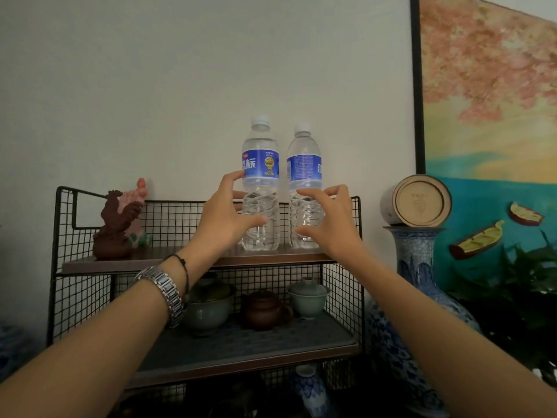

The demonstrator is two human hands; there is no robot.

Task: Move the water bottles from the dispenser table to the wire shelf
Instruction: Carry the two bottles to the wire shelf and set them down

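Observation:
Two clear water bottles with blue labels and white caps stand upright, side by side, on the top board of the black wire shelf (120, 263). My left hand (224, 215) curves loosely around the left bottle (260, 164), fingers spread, thumb tip at its lower body. My right hand (331, 224) is spread in front of the right bottle (303, 164), fingertips close to its ribbed middle. Neither hand closes on a bottle. A metal watch sits on my left wrist.
A brown rooster figurine (117, 224) stands at the left of the top board. The lower tier holds a bowl (208, 312), a brown teapot (265, 309) and a lidded cup (307, 297). Right of the shelf are a blue-white vase (417, 267), a round jar (419, 200), a painting and a plant.

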